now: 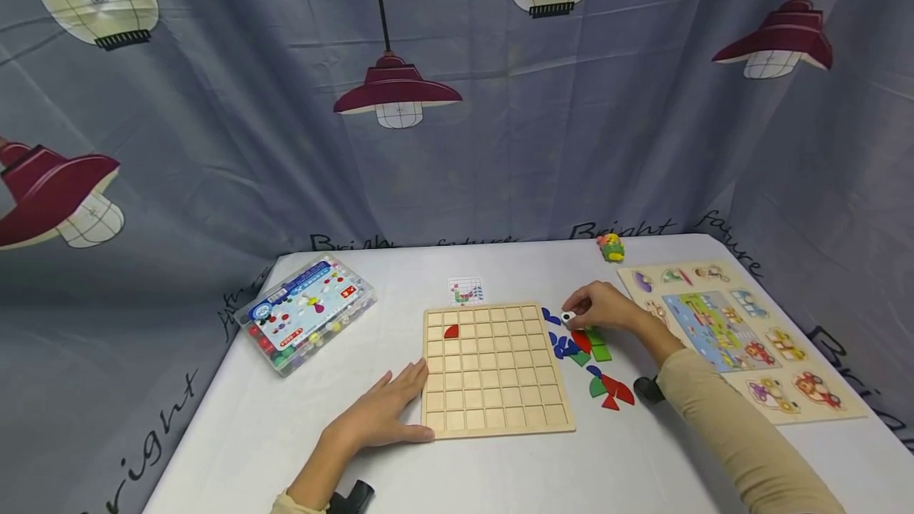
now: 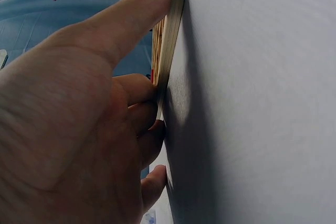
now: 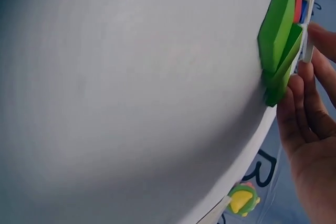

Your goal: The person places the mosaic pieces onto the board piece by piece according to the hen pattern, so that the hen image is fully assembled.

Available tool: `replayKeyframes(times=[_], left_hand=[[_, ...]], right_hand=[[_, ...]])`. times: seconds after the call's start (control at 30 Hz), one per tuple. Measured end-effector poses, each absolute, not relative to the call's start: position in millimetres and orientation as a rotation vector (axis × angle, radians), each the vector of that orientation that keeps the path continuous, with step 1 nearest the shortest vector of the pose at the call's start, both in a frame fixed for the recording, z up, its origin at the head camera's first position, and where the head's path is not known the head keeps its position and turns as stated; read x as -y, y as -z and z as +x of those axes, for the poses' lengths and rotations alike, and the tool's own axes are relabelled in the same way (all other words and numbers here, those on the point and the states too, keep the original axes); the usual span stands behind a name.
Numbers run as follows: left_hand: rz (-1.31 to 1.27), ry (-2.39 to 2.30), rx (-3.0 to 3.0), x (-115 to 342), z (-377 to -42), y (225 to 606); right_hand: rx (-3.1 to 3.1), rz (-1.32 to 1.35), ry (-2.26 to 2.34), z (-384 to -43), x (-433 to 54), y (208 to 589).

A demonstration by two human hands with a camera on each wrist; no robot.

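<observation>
Nearest the camera, at the lower edge, a tan sleeve [image 1: 294, 504] and a black wrist band [image 1: 351, 498] are seen on the left arm. Farther left, a clear case [image 1: 307, 312] of small coloured parts is set at a slant on the white table [image 1: 221, 419]. The left hand [image 1: 378, 416] is laid with its fingers extended, the left edge of a gridded wooden board [image 1: 492, 377] being touched by fingers and thumb. On the board, a red quarter-round piece [image 1: 451, 331] is placed in the second column, second row from the top; behind it, a small printed card [image 1: 466, 292] is laid flat. Just right of the board, blue pieces [image 1: 564, 347], green pieces [image 1: 598, 346] and red pieces [image 1: 618, 389] are scattered. Above them, a white disc [image 1: 567, 316] is pinched between thumb and fingers of the right hand [image 1: 603, 306]. Beyond, a toy figure [image 1: 610, 247] is stood near a picture puzzle [image 1: 781, 370], which is partly covered by the right arm.
</observation>
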State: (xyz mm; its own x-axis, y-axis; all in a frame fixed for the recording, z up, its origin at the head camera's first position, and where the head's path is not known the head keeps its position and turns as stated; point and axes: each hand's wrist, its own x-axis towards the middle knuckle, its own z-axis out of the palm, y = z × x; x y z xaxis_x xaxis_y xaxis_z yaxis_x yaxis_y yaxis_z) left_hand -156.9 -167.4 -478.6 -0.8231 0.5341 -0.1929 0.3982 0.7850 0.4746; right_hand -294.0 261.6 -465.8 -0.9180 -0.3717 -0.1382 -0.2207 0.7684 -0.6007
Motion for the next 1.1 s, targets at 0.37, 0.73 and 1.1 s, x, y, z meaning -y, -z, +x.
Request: replayKeyframes(times=[0.37, 0.73, 1.1], left_hand=[[0.69, -0.612, -2.656, 167.7, -157.2, 478.8], [0.707, -0.601, -2.673, 168.3, -157.3, 480.9], [0.704, -0.596, -2.669, 166.2, -156.9, 480.5]], right_hand=[[-2.773, -0.511, 0.885, -291.6, -240.3, 461.3], [-2.777, -0.659, 0.907, -281.6, -201.5, 453.3], [-2.739, -0.701, 0.945, -279.9, -166.4, 454.7]])
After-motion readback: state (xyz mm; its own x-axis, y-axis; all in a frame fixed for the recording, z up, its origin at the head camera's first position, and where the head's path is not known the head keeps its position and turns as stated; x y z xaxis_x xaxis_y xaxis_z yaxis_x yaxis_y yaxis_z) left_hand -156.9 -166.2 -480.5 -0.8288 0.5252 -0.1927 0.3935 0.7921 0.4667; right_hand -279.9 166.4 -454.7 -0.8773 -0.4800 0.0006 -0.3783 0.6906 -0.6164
